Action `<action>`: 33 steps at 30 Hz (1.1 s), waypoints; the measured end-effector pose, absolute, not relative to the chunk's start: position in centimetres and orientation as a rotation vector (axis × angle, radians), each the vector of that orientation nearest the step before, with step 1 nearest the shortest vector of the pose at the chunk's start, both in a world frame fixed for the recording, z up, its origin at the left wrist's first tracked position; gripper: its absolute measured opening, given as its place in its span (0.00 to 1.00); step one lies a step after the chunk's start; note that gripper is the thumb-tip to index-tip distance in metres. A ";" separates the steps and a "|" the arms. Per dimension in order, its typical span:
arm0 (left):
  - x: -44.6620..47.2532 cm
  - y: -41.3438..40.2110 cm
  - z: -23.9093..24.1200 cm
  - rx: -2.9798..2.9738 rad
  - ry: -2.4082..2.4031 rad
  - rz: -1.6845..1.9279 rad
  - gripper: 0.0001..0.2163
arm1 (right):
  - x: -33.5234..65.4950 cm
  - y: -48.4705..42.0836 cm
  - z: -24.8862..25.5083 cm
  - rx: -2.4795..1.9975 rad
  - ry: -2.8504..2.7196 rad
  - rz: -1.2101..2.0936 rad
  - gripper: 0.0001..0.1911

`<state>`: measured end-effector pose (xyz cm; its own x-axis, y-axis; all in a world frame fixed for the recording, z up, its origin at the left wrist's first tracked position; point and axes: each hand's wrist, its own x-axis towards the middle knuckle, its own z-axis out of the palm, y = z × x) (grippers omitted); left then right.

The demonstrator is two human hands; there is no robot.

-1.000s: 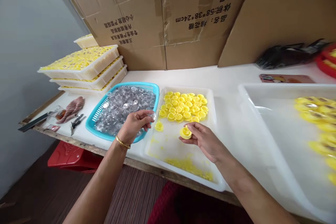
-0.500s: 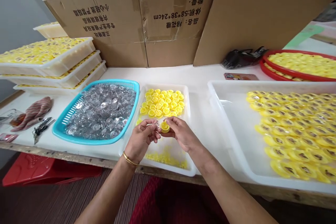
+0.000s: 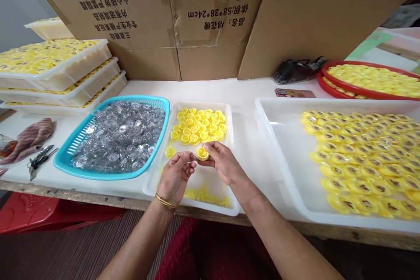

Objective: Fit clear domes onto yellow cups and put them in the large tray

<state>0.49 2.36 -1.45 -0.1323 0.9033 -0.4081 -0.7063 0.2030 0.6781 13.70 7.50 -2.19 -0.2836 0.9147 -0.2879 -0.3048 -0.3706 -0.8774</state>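
Both hands meet over the narrow white tray (image 3: 232, 170). My right hand (image 3: 226, 162) is closed on a small round yellow plastic cup (image 3: 202, 154), its open face turned up. Pinched in my left hand (image 3: 177, 170) is a small clear plastic piece (image 3: 193, 156), close beside the cup; whether they touch I cannot tell. Beyond my hands, several yellow cups (image 3: 198, 126) lie grouped at the tray's far end, and one lone cup (image 3: 170, 152) sits at its left. Yellow crumbs (image 3: 206, 195) are scattered at the near end.
Left stands a blue basket (image 3: 62, 157) of clear round pieces, with keys (image 3: 41, 159), a striped cloth (image 3: 33, 138) and stacked trays (image 3: 92, 59) beyond. A large white tray (image 3: 278, 157) of yellow pieces with dark centres is right. Cardboard (image 3: 210, 61) walls the back.
The view has shifted slightly, so things on the table sit a little further left. My hands stay together, with the clear piece still at the yellow cup's left side.
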 end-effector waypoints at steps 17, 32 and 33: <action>2.9 3.5 -2.0 0.330 1.055 1.538 0.15 | 13.6 7.5 -2.6 -1.041 -0.906 1.751 0.16; 3.0 3.9 -2.2 0.597 1.257 1.521 0.14 | 13.4 7.2 -2.3 -1.037 -1.046 1.677 0.18; 2.8 3.9 -2.3 0.638 1.269 1.510 0.14 | 13.4 7.2 -2.4 -1.046 -1.064 1.664 0.19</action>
